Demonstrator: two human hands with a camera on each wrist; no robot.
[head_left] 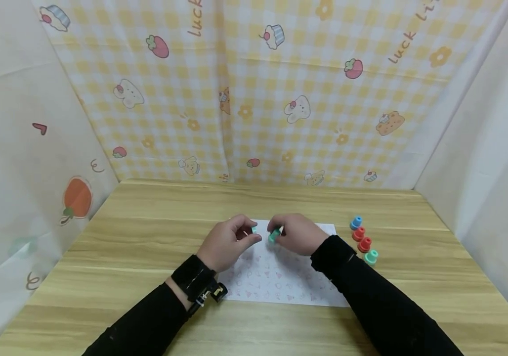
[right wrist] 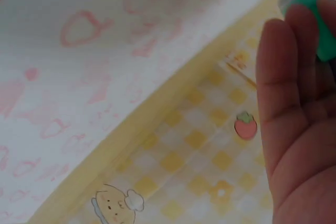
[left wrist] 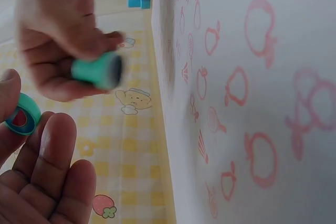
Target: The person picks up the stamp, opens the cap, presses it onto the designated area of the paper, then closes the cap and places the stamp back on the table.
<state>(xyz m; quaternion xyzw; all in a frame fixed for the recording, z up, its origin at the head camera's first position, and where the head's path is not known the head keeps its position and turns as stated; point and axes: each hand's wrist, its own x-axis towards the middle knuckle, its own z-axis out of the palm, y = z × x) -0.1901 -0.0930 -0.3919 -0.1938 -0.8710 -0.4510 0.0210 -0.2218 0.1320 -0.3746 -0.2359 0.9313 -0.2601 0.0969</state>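
Note:
Over the paper's far edge, my right hand (head_left: 299, 234) grips a green toy stamp (head_left: 274, 236), its end tilted toward the sheet. The stamp (left wrist: 94, 70) is blurred in the left wrist view, where its dark end shows uncapped. My left hand (head_left: 224, 245) pinches a small green cap (left wrist: 32, 113) between thumb and forefinger; a round red-and-blue picture shows on it. The cap and the stamp are apart. Beneath both hands lies a white sheet of paper (head_left: 266, 294) covered in rows of pink and red fruit-like prints (left wrist: 237, 85).
Right of the paper stands a row of stamps: a blue stamp (head_left: 356, 223), two red stamps (head_left: 364, 244) and a green stamp (head_left: 371, 257), close to the right forearm. The wooden table (head_left: 116, 267) meets a checked yellow curtain (head_left: 254, 138) at the back.

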